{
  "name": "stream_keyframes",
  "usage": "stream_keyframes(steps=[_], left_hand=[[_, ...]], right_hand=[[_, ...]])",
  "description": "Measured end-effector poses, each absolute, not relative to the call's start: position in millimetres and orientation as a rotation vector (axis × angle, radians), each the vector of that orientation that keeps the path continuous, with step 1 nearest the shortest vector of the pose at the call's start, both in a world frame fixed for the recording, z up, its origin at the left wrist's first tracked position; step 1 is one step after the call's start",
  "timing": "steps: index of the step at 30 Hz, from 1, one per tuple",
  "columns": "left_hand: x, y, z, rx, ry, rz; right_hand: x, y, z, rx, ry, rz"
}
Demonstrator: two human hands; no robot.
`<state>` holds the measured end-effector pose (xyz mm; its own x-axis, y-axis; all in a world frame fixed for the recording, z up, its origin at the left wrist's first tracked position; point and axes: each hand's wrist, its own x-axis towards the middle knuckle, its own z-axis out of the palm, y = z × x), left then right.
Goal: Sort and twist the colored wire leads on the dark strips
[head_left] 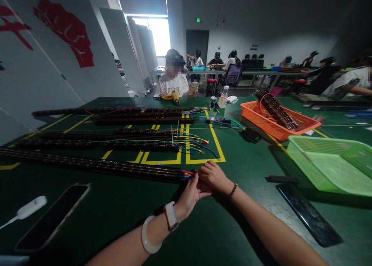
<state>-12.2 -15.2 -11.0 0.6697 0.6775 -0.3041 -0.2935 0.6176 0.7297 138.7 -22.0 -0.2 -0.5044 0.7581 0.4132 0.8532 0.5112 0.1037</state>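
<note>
A long dark wire harness (116, 168) lies across the near part of the green table, with red and blue wires (187, 174) coming out of its right end. My left hand (187, 198) is at these wires, its thumb pressed beside the red one and some fingers stretched under my right hand. Curled over the wire ends is my right hand (213, 177), its fingers closed and touching the left ones. The wire tips are hidden between both hands. Beyond them lie more harnesses (130, 144) with coloured wires (200, 142) ending in ring terminals.
An orange basket (279, 132) holding a dark harness bundle stands at the right, behind a green basket (305, 177). Phones lie at the right (308, 211) and left (54, 217), near a white charger (31, 207). Opposite sits a person (174, 82) by a yellow heat gun (174, 96) and a bottle (223, 97).
</note>
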Motion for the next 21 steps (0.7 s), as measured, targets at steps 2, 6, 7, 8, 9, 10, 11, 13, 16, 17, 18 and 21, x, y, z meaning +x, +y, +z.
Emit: stream_keyframes(steps=[2, 6, 7, 8, 9, 10, 11, 13, 16, 17, 18, 21], left_hand=[[-12.0, -16.1, -12.0, 0.683, 0.612, 0.638], [-12.7, -14.1, -11.4, 0.609, 0.528, 0.666], [-12.9, -12.9, -10.8, 0.583, 0.509, 0.66], [-13.0, -11.6, -10.2, 0.558, 0.494, 0.65], [-13.0, -10.3, -9.8, 0.533, 0.485, 0.639], [-12.8, -9.2, -9.5, 0.51, 0.481, 0.632], [-12.6, -8.2, -9.5, 0.488, 0.478, 0.629], [-12.0, -7.0, -10.6, 0.448, 0.472, 0.64], [-11.4, -6.9, -13.3, 0.405, 0.469, 0.665], [-11.4, -7.1, -14.1, 0.4, 0.474, 0.67], [-11.6, -7.3, -14.5, 0.401, 0.481, 0.671], [-12.4, -7.8, -14.5, 0.435, 0.505, 0.646]], right_hand=[[138.6, -19.9, 1.5, -1.378, -2.403, -0.343], [135.4, -18.0, 2.6, -1.464, -2.286, -0.171], [134.1, -18.7, 2.0, -1.475, -2.269, -0.16], [132.7, -20.1, 1.0, -1.484, -2.254, -0.167], [131.3, -21.9, -0.4, -1.492, -2.241, -0.192], [130.1, -23.9, -2.2, -1.496, -2.236, -0.226], [129.0, -26.1, -4.1, -1.497, -2.235, -0.264], [127.8, -29.9, -8.1, -1.491, -2.255, -0.336], [128.4, -32.2, -11.3, -1.442, -2.333, -0.387], [129.2, -32.0, -11.2, -1.414, -2.365, -0.389], [130.2, -31.6, -10.6, -1.382, -2.395, -0.382], [133.8, -30.8, -6.9, -1.297, -2.441, -0.327]])
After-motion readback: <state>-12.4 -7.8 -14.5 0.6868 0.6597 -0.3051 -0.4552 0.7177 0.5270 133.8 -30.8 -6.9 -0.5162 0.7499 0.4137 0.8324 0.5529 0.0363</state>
